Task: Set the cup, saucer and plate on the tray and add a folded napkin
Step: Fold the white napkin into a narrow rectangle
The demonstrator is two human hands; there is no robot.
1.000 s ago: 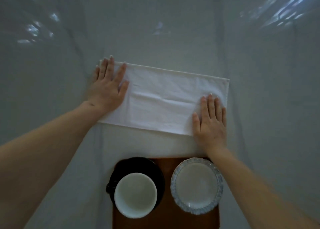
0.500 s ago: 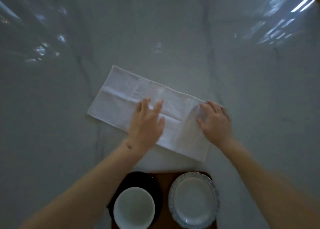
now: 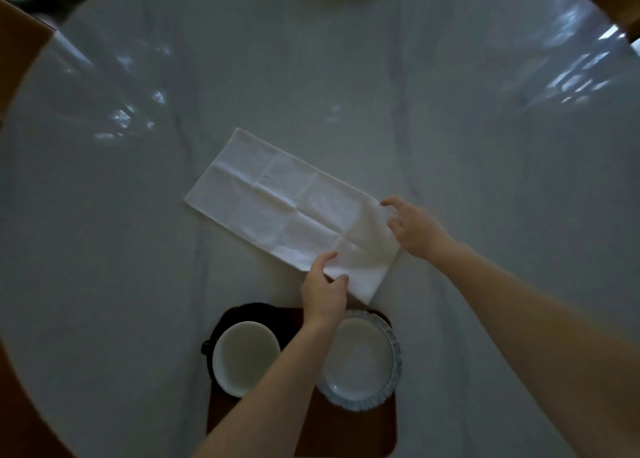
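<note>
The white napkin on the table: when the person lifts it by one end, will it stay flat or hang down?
The napkin will probably hang limp: it is thin cloth with soft creases. Its near end already bends where the left hand and right hand pinch it. It looks light, and may slide easily on the glossy table.

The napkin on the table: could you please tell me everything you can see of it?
The napkin is a white cloth, folded into a long rectangle with crease lines crossing it. It lies flat and askew on the pale marble-look table, beyond the tray, not yet on it. The left hand pinches its near long edge close to the right end, and the right hand grips that end's far corner, where the cloth puckers slightly.
</note>
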